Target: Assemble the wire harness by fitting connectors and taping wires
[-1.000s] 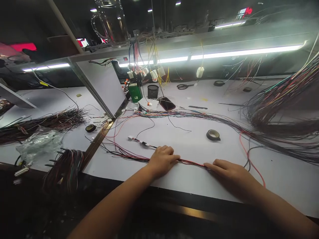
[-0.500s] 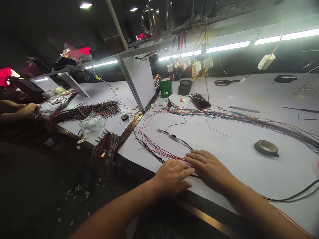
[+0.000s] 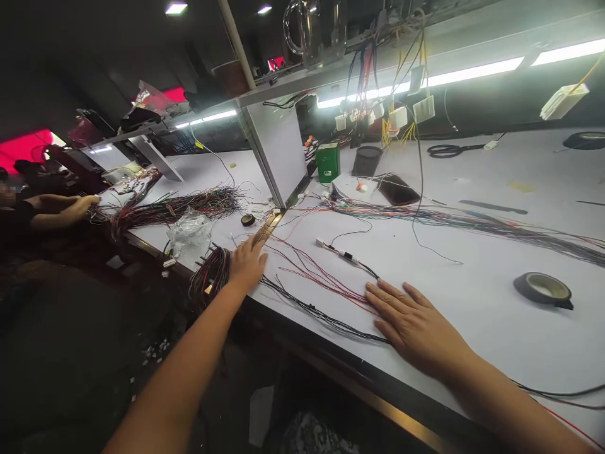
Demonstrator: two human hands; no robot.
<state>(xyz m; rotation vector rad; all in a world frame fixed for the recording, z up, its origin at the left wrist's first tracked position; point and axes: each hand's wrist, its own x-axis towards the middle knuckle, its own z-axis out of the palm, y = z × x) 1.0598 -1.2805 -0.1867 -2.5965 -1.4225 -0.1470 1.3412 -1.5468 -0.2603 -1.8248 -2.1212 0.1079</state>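
My right hand (image 3: pixel 406 318) lies flat on the white tabletop with fingers spread. It presses over several red wires (image 3: pixel 331 280) and a bundle of black wires (image 3: pixel 326 318) that run under it. Just beyond its fingertips, a black cable with a small white connector (image 3: pixel 321 243) and black tape wraps reaches under the hand. Stretched out to the left, my left hand (image 3: pixel 248 265) is open, its thumb apart, at the far ends of the black wires. Beside it, a coiled bundle of cut wires (image 3: pixel 212 271) hangs at the table edge.
A roll of black tape (image 3: pixel 543 290) lies at right. Behind are a long multicoloured wire bundle (image 3: pixel 444 221), a phone (image 3: pixel 397 189), a green box (image 3: pixel 327 162) and scissors (image 3: pixel 454 150). A partition (image 3: pixel 278 145) divides the bench. Another person's hand (image 3: pixel 80 208) is at far left.
My left hand has moved away from my right hand, leftward along the wires to their ends. My right hand stays on the wires, fingers more spread. The view has shifted slightly.
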